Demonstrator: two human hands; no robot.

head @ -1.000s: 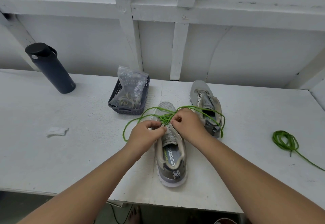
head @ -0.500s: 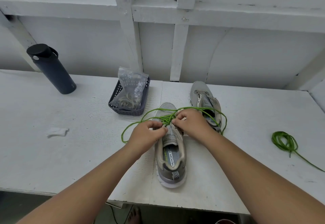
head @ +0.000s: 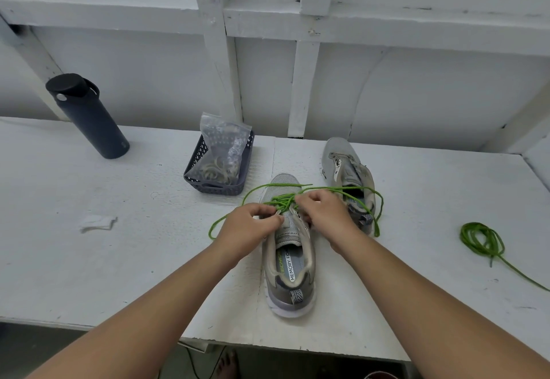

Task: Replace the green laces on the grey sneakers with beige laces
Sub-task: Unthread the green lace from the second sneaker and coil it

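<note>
**Head view: both hands at the green lace on the nearer sneaker**

Closest in, two bare forearms reach out over the edge of the white counter (head: 89,259). The near sneaker (head: 290,259), grey with a pale sole, sits heel toward the person, its insole lettering showing. The left hand (head: 248,229) and right hand (head: 324,212) meet over its tongue. The left grip is pressed together, pinching the green lace (head: 282,200) at the eyelets. The right hand's fingers curl down at the same knot of lace; exactly what they pinch I cannot tell. Loose lace loops out to both sides, one strand trailing onto the counter at the left, another running over the second sneaker (head: 348,167), which lies just beyond and to the right, tipped on its side.

Well off to the right lies a separate coil of green lace (head: 480,238), one end trailing toward the edge. To the left is a scrap of white paper (head: 96,223). Farther back stands a dark basket (head: 218,170) holding a clear bag (head: 223,146) with beige laces (head: 215,170) inside. Farthest left stands a dark bottle (head: 86,113), near the white wall.
</note>
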